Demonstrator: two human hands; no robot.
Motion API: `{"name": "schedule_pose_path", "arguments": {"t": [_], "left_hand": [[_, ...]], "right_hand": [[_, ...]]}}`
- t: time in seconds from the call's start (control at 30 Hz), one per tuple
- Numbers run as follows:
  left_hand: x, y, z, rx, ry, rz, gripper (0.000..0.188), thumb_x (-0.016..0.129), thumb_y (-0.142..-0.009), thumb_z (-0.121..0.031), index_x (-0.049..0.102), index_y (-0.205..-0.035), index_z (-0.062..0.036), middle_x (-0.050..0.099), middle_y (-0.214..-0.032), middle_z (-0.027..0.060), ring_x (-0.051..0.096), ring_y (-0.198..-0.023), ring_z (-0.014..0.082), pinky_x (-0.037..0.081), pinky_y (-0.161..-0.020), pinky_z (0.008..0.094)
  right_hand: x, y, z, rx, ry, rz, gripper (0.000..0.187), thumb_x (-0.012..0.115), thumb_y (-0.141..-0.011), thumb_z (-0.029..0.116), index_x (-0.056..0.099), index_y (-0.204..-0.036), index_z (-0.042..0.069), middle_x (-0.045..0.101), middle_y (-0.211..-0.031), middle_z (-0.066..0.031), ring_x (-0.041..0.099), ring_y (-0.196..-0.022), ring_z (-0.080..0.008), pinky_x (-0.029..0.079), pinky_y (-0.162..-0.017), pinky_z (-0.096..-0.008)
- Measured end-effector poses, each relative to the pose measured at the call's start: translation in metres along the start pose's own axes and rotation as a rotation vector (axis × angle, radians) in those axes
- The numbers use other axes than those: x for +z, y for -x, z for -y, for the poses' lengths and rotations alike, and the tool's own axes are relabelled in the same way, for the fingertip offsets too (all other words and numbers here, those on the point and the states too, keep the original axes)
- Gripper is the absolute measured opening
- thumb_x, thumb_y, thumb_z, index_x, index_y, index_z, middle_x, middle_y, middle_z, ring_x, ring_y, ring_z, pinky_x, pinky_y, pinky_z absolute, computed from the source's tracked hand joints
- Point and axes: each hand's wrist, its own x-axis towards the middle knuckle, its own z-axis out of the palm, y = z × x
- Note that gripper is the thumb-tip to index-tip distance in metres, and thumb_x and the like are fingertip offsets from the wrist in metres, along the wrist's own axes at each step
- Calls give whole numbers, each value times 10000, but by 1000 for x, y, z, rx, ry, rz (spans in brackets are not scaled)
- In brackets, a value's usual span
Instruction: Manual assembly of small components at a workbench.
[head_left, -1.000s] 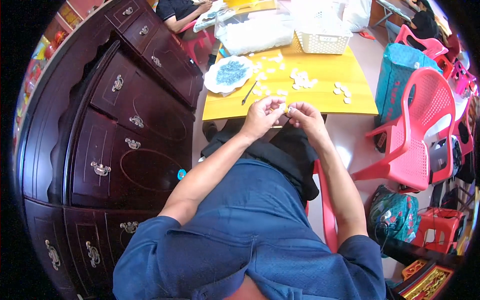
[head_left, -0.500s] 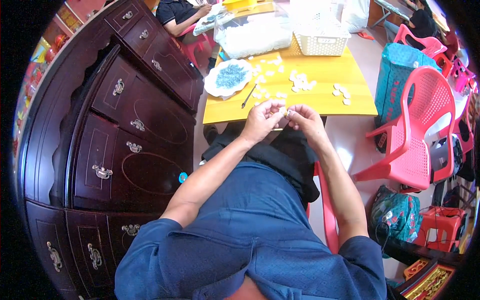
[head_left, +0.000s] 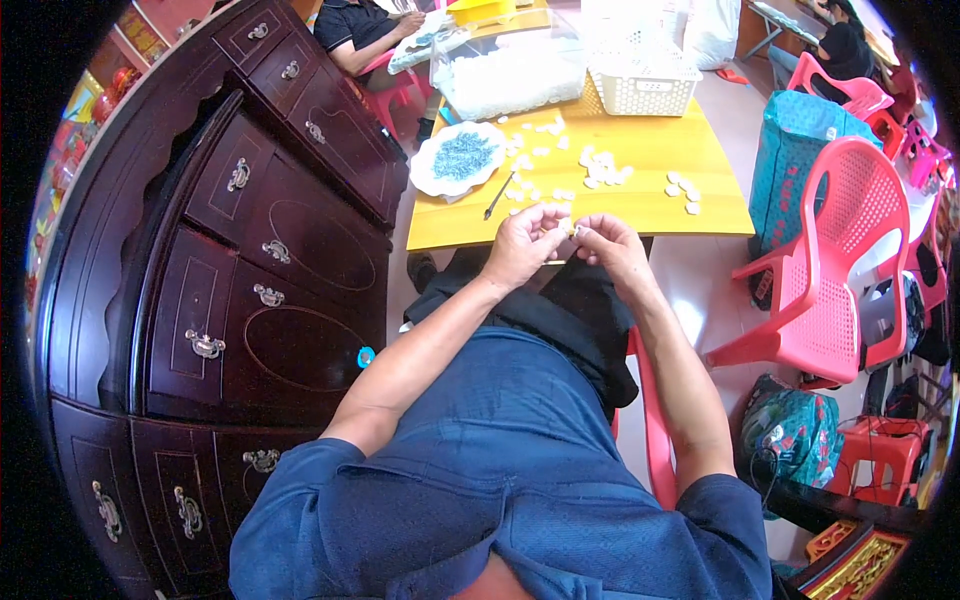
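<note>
My left hand [head_left: 527, 243] and my right hand [head_left: 611, 244] meet just in front of the yellow table's near edge, fingertips pinched close together. Between them is a small white piece [head_left: 568, 228] with a yellowish spot, mostly covered by the fingers; both hands seem to grip it. Several similar white pieces [head_left: 604, 169] lie scattered over the yellow table [head_left: 690, 140]. Left of these stands a scalloped white plate [head_left: 425, 178] heaped with small blue-grey bits [head_left: 463, 156]. A thin dark tool [head_left: 499, 197] rests between the plate and the white pieces.
At the table's back are a clear bin [head_left: 510, 80] full of white pieces and a white basket [head_left: 645, 92]. A dark wooden cabinet [head_left: 300, 240] lines the left. Pink chairs [head_left: 850, 210] and a teal bag [head_left: 800, 150] stand right. Another person [head_left: 355, 35] sits beyond.
Both hands stay pinched together at nearly the same spot, with only a slight shift of the fingers. The whole view has moved very slightly.
</note>
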Motion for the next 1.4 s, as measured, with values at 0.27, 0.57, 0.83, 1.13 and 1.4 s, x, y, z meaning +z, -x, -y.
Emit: {"name": "schedule_pose_path", "arguments": {"t": [0.27,0.57,0.83,1.13,1.4], "left_hand": [[1,1,0,-20,24,11,291,652,-963,-114,626,-1241,-33,689,-1008,-3,590,-775,19,487,-617,182],[1,2,-3,-4,-38,7,235,669,-954,-124,673,-1171,-33,696,-957,-10,583,-701,22,492,-609,187],[1,4,-10,21,-113,28,180,663,-958,-119,707,-1103,-20,706,-912,-17,611,-708,23,513,-634,196],[5,4,-10,59,-201,36,265,686,-924,-80,670,-1181,-17,692,-919,-1,637,-726,39,536,-664,216],[10,7,-25,163,-440,-69,327,784,-788,-164,678,-1068,-31,657,-822,68,630,-638,139,514,-594,293]], "right_hand": [[-3,-3,-5,-23,43,21,117,660,-939,158,664,-995,55,649,-801,29,553,-676,-43,407,-599,-188],[-1,-3,-5,-29,61,43,122,661,-949,158,660,-982,41,653,-798,23,555,-680,-42,407,-598,-186],[0,-2,-4,9,76,33,146,658,-957,165,665,-1002,26,652,-796,16,548,-676,-50,414,-608,-197],[-3,-2,-4,42,102,42,151,644,-970,187,683,-981,41,658,-814,19,561,-694,-49,429,-629,-194],[-1,-2,-5,30,66,47,159,627,-985,227,687,-1002,81,658,-860,43,570,-751,-34,445,-679,-186]]}}
